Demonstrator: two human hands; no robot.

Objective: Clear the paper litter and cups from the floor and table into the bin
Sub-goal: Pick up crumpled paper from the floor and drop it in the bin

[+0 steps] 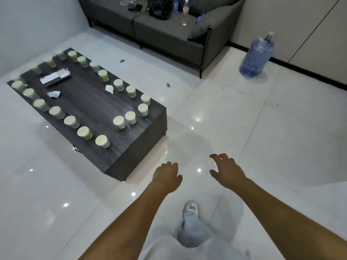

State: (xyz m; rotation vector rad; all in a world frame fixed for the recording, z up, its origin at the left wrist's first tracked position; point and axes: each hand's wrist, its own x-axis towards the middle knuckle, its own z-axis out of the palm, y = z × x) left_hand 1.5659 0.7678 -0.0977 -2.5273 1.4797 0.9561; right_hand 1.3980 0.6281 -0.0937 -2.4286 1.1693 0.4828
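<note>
1. Your shoe (pixel 191 206) shows just below and between your two outstretched arms, on the white floor (pixel 244 128).
2. Your left hand (pixel 167 177) hangs over the floor with fingers loosely curled, holding nothing.
3. Your right hand (pixel 226 170) is spread, fingers relaxed, also holding nothing.
4. Up and left of your left hand stands the dark tabletop (pixel 90 107), its near corner close to that hand.
5. Cups (pixel 102 141) line the tabletop's edges; the nearest sits just up-left of your left hand.
6. Two crumpled paper scraps (pixel 109 89) lie between the cup rows, farther from both hands, beside a flat white box (pixel 54 77).
7. Small litter bits (pixel 167 84) lie on the floor well beyond your hands.
8. Far up-right of your right hand stands a blue water jug (pixel 257 57) near a grey sofa (pixel 169 34).
</note>
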